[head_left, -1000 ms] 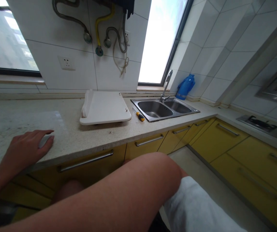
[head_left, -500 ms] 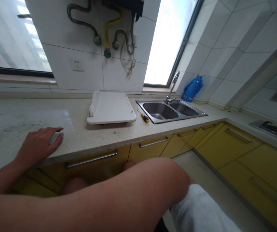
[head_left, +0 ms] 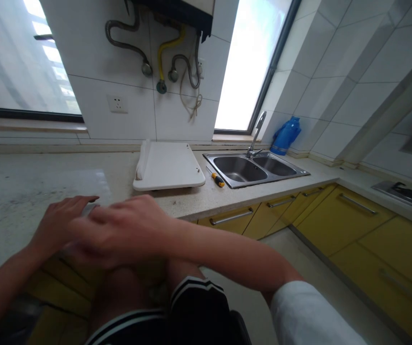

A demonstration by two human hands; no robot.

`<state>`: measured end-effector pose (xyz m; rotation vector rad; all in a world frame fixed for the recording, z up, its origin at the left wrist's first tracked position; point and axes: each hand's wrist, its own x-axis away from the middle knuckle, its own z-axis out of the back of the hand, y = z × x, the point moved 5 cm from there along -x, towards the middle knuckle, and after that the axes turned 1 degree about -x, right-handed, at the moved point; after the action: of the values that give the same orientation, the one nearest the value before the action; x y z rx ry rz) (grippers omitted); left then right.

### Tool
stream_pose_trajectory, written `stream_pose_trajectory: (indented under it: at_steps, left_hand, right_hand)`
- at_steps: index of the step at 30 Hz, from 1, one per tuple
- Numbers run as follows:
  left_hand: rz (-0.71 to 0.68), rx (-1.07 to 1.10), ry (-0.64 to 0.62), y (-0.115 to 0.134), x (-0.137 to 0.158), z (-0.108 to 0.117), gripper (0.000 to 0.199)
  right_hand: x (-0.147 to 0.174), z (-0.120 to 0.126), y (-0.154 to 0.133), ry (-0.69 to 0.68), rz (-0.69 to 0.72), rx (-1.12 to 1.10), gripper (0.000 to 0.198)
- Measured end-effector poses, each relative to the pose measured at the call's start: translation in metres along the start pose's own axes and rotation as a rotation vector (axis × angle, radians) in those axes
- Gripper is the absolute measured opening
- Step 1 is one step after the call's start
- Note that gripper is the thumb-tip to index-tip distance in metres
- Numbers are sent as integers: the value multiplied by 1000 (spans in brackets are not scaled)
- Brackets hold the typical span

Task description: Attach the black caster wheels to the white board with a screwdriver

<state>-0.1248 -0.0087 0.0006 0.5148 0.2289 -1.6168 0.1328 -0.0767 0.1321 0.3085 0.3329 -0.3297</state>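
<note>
My left hand (head_left: pixel 56 218) is over the front edge of the pale stone countertop (head_left: pixel 7 215), at the left. Its thumb and forefinger close around a small whitish object (head_left: pixel 89 208), mostly covered by the fingers. My right hand (head_left: pixel 119 227) crosses in front of it, overlapping the left hand in view. The right fingers are curled and smeared by motion; what they hold, if anything, I cannot make out. A white flat board (head_left: pixel 170 165), with a raised strip along its left side, lies on the counter beyond the hands.
Right of the board lies a yellow-and-black screwdriver (head_left: pixel 216 179), beside the double steel sink (head_left: pixel 232 184). A blue thermos-like container (head_left: pixel 285 136) stands in the corner. Yellow drawers (head_left: pixel 234 220) with metal handles are below the counter. Hoses and a yellow pipe (head_left: pixel 162 60) hang on the wall.
My right arm, earlier stretched low across the view with its hand outside the frame, has drawn back. My right hand is now in front of my left, which stays nearly in place.
</note>
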Motion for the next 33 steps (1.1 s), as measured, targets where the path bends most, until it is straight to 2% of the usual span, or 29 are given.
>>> stream_pose_trajectory:
  at_steps: [3, 5, 7, 9, 13, 19, 33]
  left_hand:
    - [8, -137, 13, 6, -3, 5, 66]
    - [-7, -169, 10, 9, -4, 5, 66]
    - [-12, -158, 20, 9, -4, 5, 65]
    - [-7, -143, 27, 7, -4, 3, 65]
    - [-1, -122, 31, 4, -3, 0, 61]
    - [1, -102, 19, 3, -4, -2, 60]
    - [27, -127, -1, -1, -5, -4, 61]
  right_hand:
    - [18, -41, 73, -27, -173, 148, 35]
    - [32, -70, 118, -33, -263, 196, 42]
    - [43, -95, 151, -34, -328, 225, 53]
    - [51, -112, 171, -45, -369, 245, 53]
    - [54, -132, 190, -83, -381, 258, 50]
    - [50, -145, 201, -78, -358, 254, 49]
    - [67, -141, 215, -45, -303, 179, 60]
